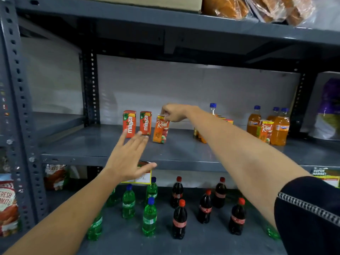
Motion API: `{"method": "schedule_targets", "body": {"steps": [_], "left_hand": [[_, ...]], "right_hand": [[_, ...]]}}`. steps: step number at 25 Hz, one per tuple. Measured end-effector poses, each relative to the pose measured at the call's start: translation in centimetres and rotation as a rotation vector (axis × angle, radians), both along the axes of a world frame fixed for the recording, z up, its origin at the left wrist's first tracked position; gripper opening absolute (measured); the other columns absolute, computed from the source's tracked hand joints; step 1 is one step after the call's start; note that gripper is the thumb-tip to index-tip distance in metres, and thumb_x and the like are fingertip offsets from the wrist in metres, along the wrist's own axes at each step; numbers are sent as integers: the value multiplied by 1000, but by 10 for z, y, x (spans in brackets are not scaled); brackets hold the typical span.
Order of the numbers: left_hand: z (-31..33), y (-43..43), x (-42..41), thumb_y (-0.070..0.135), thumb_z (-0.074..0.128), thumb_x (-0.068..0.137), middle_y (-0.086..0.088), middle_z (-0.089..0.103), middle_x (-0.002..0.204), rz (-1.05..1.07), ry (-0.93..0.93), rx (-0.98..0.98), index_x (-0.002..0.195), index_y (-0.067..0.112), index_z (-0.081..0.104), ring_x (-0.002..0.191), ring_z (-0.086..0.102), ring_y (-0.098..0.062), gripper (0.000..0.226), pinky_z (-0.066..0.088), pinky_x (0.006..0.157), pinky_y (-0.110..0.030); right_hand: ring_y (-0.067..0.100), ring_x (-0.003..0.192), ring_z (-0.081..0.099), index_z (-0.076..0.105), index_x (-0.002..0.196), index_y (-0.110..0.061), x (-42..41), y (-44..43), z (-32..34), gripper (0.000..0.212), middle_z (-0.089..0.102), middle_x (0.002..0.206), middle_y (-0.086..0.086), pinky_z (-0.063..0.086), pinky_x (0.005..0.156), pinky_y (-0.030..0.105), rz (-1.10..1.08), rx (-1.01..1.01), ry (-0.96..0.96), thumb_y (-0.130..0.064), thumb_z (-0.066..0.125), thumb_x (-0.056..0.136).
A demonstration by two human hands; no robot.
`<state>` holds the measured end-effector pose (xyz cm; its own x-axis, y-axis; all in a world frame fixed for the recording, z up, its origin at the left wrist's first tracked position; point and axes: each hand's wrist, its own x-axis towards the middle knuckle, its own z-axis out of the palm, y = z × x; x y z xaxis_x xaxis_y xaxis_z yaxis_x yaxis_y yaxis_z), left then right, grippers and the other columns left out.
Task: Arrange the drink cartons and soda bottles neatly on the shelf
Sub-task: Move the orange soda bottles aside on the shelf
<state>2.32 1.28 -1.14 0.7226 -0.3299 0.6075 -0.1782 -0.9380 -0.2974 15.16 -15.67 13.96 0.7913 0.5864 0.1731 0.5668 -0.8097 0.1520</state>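
Right hand [173, 112] pinches top of tilted Real carton [161, 131] on the middle shelf [92, 148], beside two Maaza cartons [145, 123]. Left hand [128, 159] flat, fingers spread, holding nothing.

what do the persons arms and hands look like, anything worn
Both hands, left and right, are bare, with no gloves, rings or watch showing. The forearms are bare too. The right upper arm has a short dark sleeve with a pale stitched band along its hem.
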Motion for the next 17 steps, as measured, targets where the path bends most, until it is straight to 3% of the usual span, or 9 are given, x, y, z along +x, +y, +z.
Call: {"method": "schedule_targets", "body": {"steps": [4,7,11,14,17], "left_hand": [[8,-81,11,75,2,82,-11,38,148,-15,-9,-24,142,3,29,143,19,-22,98,0,116,-51],[5,-115,22,76,-4,79,-10,36,150,10,-5,-42,143,4,27,144,15,-21,101,-3,116,-52],[-9,-131,31,78,-6,78,-9,40,148,35,33,-57,141,6,33,144,15,-21,103,-4,116,-51],[-11,-132,33,78,-1,80,-9,47,143,31,42,-61,137,7,41,143,19,-21,100,-2,117,-49],[-11,-131,34,78,0,81,-7,50,141,26,43,-70,135,9,44,141,23,-20,98,0,118,-48]], "right_hand": [[26,112,54,54,122,-4,10,-53,14,35,57,128,14,44,89,34,-60,-106,21,-18,50,91],[27,119,51,50,127,-7,19,-77,15,36,53,133,13,40,98,40,-84,-128,-35,-21,48,93],[29,132,37,50,126,-12,34,-93,1,35,45,140,12,20,112,58,-106,-197,-128,-24,42,94],[30,137,30,47,128,-12,42,-101,-8,37,41,143,13,8,113,63,-102,-170,-126,-24,43,94],[28,131,38,46,129,-15,44,-110,2,42,44,139,12,23,113,54,13,-68,-85,-30,52,91]]}}
